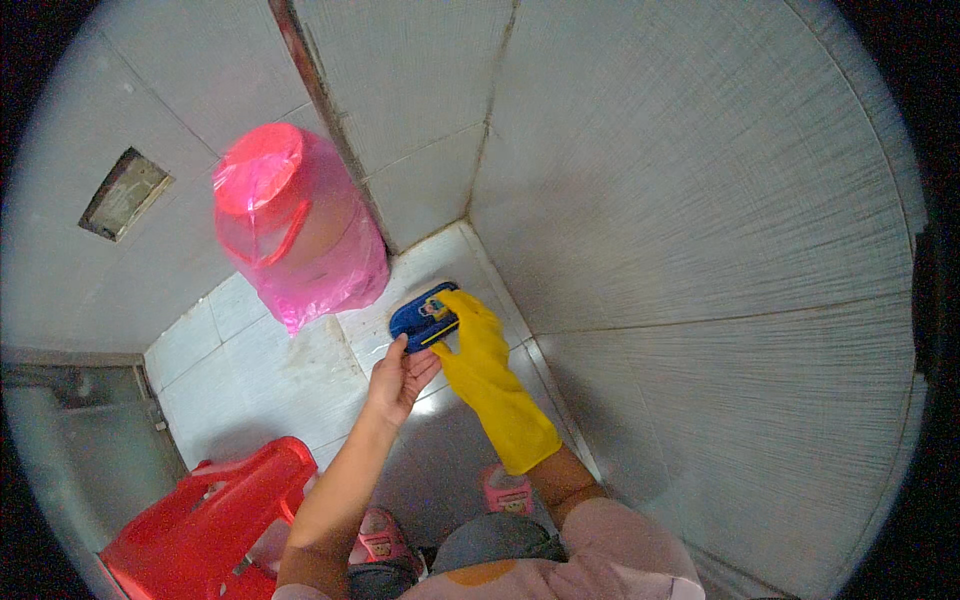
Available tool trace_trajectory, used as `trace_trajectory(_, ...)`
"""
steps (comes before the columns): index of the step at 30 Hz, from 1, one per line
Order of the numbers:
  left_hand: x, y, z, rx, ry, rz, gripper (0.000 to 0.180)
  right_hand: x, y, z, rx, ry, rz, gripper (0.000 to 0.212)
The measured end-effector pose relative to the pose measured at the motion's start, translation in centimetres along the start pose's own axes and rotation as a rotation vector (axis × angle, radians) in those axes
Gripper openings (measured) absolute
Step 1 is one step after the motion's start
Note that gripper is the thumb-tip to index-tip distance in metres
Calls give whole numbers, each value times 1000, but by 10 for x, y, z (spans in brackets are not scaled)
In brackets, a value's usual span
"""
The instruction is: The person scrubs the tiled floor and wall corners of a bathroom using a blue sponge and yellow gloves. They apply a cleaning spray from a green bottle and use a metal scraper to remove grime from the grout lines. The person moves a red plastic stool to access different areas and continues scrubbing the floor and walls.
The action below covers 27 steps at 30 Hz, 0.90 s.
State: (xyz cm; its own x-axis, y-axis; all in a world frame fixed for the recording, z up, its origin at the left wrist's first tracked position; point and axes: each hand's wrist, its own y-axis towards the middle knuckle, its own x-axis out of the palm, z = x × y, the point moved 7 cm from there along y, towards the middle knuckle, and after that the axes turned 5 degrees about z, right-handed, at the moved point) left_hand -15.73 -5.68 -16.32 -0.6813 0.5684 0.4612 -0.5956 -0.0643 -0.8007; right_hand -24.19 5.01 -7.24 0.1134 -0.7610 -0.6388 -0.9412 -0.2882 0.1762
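Pale tiled walls (680, 200) fill the right and the top of the frame, their seams stained brown and bent by the lens. A light tiled floor (275, 370) takes up the middle, with dull brownish marks on it left of centre. At the lower left stands a red plastic chair (205, 520), partly cut off by the dark rim. Above it, upper left of centre, a translucent pink plastic bag (345, 260) covers a red bucket-shaped container (262, 165) with a curved handle, close to the wall. The person's pale pink top (630, 545) shows along the lower edge. The right hand (475, 340), in a long yellow rubber glove (505, 410), is just right of centre, its fingers bent around the right side of a blue oblong item (408, 319), grasping it. A dark-edged rectangular recess (126, 195) sits in the wall at the upper left. The bare left hand (398, 380), near the centre, has its thumb against the item's lower left end and its fingers loosely extended below; I cannot tell whether it grips. Two pink slippers (380, 537) show at bottom centre. The blue item, bearing a small printed figure, is held over the floor at the centre of the frame
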Motion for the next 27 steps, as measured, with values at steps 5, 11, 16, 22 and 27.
trace_trajectory(5,3,-7,11,176,-5,49,38,-22,-14,-11,-75,-85,174,48)
trace_trajectory(11,-39,10,4,152,-128,62,38,32,-39,53,1019,758,-379,36)
trace_trajectory(16,-24,5,-23,69,-71,-25,35,66,-49,66,935,721,-208,36)
trace_trajectory(22,-26,-2,-26,2,127,91,34,62,-48,55,685,845,4,46)
trace_trajectory(27,-65,18,-48,253,1397,-38,53,78,-20,68,753,1203,138,34)
